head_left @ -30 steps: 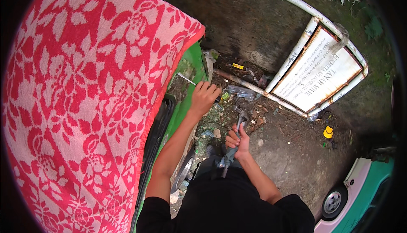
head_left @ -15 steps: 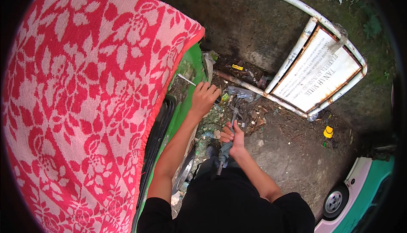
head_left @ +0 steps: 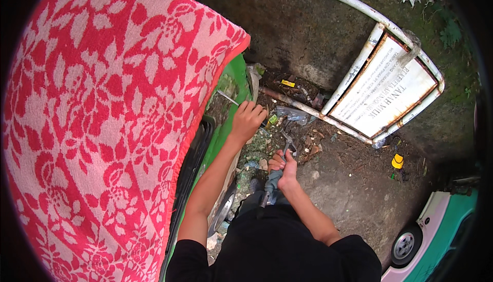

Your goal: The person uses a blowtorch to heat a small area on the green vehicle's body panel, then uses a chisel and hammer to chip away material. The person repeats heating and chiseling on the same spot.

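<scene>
My left hand (head_left: 248, 120) is closed around a screwdriver (head_left: 227, 97). Its thin metal shaft points left to the green vehicle body (head_left: 237, 71), close to the edge of a red floral blanket (head_left: 102, 128); the tip touches or nearly touches the panel. Most of the handle is hidden in my fist. Lower and to the right, my right hand (head_left: 285, 169) grips a hammer (head_left: 272, 180) by its grey, cloth-like wrapped handle. The hammer's metal head is beyond my fingers, small and unclear, apart from the screwdriver. The handle's far end reaches back toward my waist.
A rusty white pipe frame with a sign panel (head_left: 385, 84) lies at the upper right. Litter, plastic wrap (head_left: 291, 113) and rubble cover the ground. A yellow object (head_left: 397, 160) lies farther right. A pink and green vehicle (head_left: 436, 225) stands at the lower right.
The hammer has turned slightly in my right hand, its head now a little lower and farther right. The screwdriver's visible tip has shifted slightly right; my left hand has hardly moved.
</scene>
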`<state>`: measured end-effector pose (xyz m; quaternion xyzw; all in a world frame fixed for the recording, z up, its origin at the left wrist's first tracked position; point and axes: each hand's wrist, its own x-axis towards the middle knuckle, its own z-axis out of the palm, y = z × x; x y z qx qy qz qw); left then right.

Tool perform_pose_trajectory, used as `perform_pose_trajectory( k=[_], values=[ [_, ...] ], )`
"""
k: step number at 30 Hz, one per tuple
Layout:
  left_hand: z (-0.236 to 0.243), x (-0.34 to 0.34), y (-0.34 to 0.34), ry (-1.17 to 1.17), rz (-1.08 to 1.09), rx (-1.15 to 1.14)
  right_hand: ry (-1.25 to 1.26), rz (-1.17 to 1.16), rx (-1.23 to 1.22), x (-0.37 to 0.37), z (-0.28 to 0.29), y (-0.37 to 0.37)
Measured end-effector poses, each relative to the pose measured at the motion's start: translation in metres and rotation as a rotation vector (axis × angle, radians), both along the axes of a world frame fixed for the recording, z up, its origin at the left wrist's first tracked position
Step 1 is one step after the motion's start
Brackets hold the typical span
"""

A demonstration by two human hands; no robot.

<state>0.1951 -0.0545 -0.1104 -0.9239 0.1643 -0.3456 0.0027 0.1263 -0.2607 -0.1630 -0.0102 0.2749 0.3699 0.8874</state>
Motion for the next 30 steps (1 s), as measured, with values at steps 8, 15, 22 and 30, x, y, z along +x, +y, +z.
perform_pose_trajectory(
  k=[8, 15, 22, 30],
  values=[
    [0.002, -0.002, 0.001, 0.004, -0.007, 0.014, -0.009, 0.068, 0.039, 0.002, 0.006, 0.003],
    [0.005, -0.001, 0.0, -0.012, -0.006, -0.006, -0.072, 0.184, 0.025, 0.004, 0.01, -0.001],
    [-0.004, 0.003, 0.001, -0.034, 0.039, 0.05, -0.028, 0.144, 0.087, 0.008, 0.001, -0.004],
    [-0.012, 0.006, 0.003, -0.035, 0.082, 0.071, 0.042, 0.015, -0.065, 0.017, -0.002, 0.0]
  ],
)
